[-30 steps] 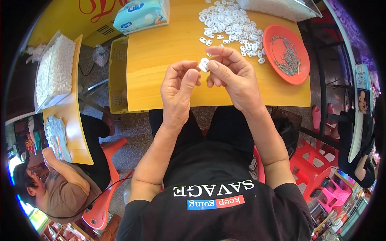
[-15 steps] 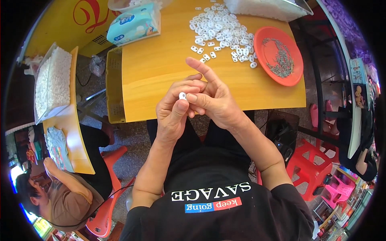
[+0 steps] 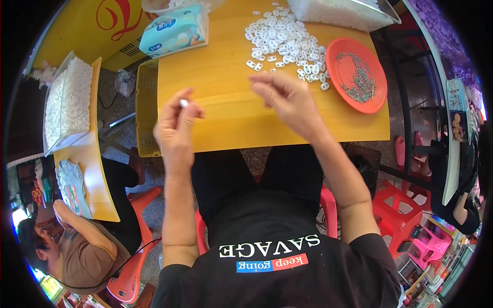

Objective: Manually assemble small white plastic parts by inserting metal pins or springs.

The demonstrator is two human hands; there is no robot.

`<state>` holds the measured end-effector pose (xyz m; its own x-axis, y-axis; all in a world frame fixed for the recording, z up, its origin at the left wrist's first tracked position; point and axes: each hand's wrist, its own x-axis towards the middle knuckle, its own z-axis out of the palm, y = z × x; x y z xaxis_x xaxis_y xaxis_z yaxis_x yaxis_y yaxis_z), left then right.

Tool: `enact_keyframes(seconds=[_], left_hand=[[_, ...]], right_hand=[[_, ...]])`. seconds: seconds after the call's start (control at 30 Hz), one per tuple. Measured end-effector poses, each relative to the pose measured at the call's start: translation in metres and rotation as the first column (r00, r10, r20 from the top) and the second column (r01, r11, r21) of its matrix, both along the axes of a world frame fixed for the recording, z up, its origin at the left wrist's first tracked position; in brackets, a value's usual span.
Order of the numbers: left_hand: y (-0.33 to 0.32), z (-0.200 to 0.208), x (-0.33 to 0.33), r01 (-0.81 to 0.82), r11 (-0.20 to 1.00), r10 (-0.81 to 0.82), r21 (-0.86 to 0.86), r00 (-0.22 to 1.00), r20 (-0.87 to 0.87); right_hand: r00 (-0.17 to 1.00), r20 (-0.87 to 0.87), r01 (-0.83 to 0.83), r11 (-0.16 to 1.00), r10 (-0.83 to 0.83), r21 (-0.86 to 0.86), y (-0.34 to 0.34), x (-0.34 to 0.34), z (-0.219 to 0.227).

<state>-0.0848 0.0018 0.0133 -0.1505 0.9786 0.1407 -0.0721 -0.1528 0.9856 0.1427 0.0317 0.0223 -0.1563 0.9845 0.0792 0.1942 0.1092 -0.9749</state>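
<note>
My left hand (image 3: pixel 174 126) is closed, thumb against fingers, over the near left part of the yellow table (image 3: pixel 221 120). A small white plastic piece (image 3: pixel 184 103) shows at its fingertips. My right hand (image 3: pixel 290 100) hovers over the table, holding nothing that I can see. Blur softens its fingers, which reach out loosely with their tips apart. Just beyond it spreads a pile of small white two-holed plastic pieces (image 3: pixel 282 38). To the right of that hand stands a round red plate (image 3: pixel 377 77) with many thin grey metal pins (image 3: pixel 362 82).
A blue tissue pack (image 3: pixel 174 32) lies at the far left of the table. At the far right edge stands a clear bin (image 3: pixel 341 14) of white pieces. Another full bin (image 3: pixel 67 102) rests on the side table at left, where a person (image 3: pixel 77 251) sits. Red stools (image 3: pixel 395 210) stand right.
My hands have come apart. The left moved left with the small white piece; the right let go of it and moved right and slightly away, toward the pile.
</note>
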Motion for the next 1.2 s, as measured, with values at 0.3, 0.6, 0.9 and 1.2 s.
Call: enact_keyframes(seconds=[0.3,0.6,0.9,1.2], left_hand=[[0.029,-0.031,-0.111,-0.387,0.904,0.396,0.182,0.597,-0.698],[0.011,-0.017,-0.039,-0.192,0.951,0.299,0.243,0.770,-0.563],[0.002,-0.017,0.032,0.013,0.977,0.094,0.214,0.871,-0.482],[0.010,-0.019,0.056,0.109,0.990,-0.111,-0.087,0.994,-0.015]], right_hand=[[0.769,0.597,-0.100,0.879,-0.228,0.465,0.080,0.023,-0.017],[0.729,0.648,-0.142,0.877,-0.221,0.458,0.074,0.015,-0.012],[0.630,0.741,-0.188,0.880,-0.233,0.436,0.065,-0.001,-0.017],[0.910,0.410,-0.067,0.958,-0.055,0.279,0.046,-0.004,-0.015]])
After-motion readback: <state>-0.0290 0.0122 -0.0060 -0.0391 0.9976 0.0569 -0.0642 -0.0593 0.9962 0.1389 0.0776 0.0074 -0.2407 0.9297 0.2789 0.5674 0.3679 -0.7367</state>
